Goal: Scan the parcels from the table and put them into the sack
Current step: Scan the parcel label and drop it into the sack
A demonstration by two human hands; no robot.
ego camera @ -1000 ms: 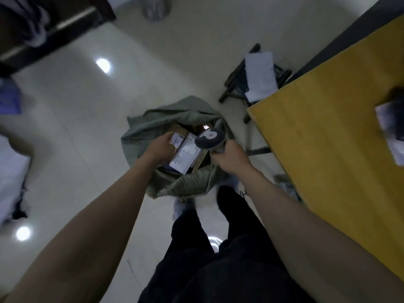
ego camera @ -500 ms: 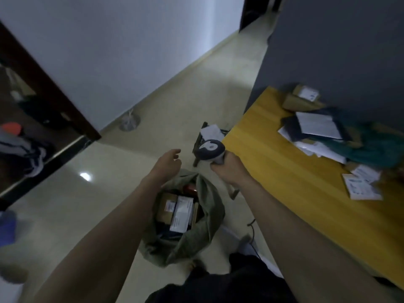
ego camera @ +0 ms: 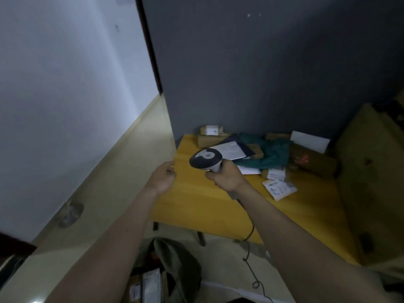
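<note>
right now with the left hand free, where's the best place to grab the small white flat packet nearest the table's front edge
Likely the small white flat packet is best pinched at its near corner, coming from the front of the yellow wooden table. It lies flat and mostly apart from the pile, so that corner looks unobstructed. The empty left hand would cross the right hand gripping the grey handheld scanner.

Both forearms are bare to the frame's edge, with no sleeves, and the left hand (ego camera: 162,177) and right hand (ego camera: 227,177) are ungloved.
</note>
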